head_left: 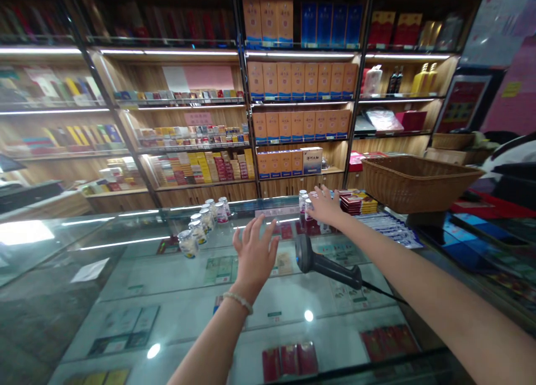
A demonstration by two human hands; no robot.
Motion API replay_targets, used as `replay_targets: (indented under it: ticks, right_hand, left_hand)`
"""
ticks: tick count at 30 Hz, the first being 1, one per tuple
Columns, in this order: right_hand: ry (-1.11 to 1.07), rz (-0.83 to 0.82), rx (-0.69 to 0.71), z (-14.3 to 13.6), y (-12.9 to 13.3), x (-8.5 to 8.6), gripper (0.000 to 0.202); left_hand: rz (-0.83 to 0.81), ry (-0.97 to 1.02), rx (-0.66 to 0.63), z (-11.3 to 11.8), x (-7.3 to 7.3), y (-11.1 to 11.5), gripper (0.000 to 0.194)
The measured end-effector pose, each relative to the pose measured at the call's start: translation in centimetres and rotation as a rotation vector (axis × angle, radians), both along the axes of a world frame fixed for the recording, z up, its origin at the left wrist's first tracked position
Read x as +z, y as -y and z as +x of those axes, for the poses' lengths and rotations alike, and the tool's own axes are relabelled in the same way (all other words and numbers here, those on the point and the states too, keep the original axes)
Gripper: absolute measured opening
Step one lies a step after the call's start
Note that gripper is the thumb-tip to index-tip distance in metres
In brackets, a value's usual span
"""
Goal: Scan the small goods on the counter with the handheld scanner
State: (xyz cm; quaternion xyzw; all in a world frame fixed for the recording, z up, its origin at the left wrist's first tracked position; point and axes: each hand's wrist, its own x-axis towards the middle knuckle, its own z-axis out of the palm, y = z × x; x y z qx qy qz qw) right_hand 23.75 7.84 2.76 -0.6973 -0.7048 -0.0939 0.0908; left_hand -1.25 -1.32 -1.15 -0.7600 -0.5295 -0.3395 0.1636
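My left hand (255, 253), a beaded bracelet on its wrist, hovers over the glass counter with fingers spread and nothing in them. My right hand (325, 207) reaches to the far side, its fingers stretched out just beside small foil-topped drink bottles (309, 205); whether it touches them is hard to tell. Several more foil-topped bottles (206, 217) stand in a slanting row to the left of my left hand. Between my forearms lies a dark barcode scanner (329, 265), its cable running right.
A wicker basket (419, 186) sits at the right of the glass counter (184, 301). Near it are small red and yellow packs (359, 201) and a spread of blue-white packets (389, 228). Behind, shelves (304, 100) hold boxed goods. A white paper (91, 270) lies left.
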Motion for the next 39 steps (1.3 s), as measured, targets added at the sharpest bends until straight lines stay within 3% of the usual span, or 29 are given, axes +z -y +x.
replay_targets:
  ticks: [8,14,20,28,39]
  right_hand:
    - [0.116,0.048,0.001,-0.9,-1.4,-1.5,0.057]
    - [0.16,0.142,0.019,-0.6,-1.5,-0.9,0.037]
    - [0.058,0.028,0.017,-0.3,-1.9,1.1,0.032]
    - [-0.249,0.194,0.077,-1.2,1.0,3.6,0.035]
    - [-0.556,0.322,0.162,-3.6,4.6,1.9,0.033]
  left_hand:
    - [0.001,-0.009,0.001,0.0,-0.4,0.0,0.041]
    - [-0.019,0.004,-0.014,0.1,-0.4,0.0,0.041]
    - [-0.017,0.023,-0.016,0.1,-0.4,0.0,0.04]
    - [0.05,0.074,-0.032,0.1,-0.1,0.2,0.035]
    - [0.152,0.115,-0.024,0.1,-0.2,0.1,0.052]
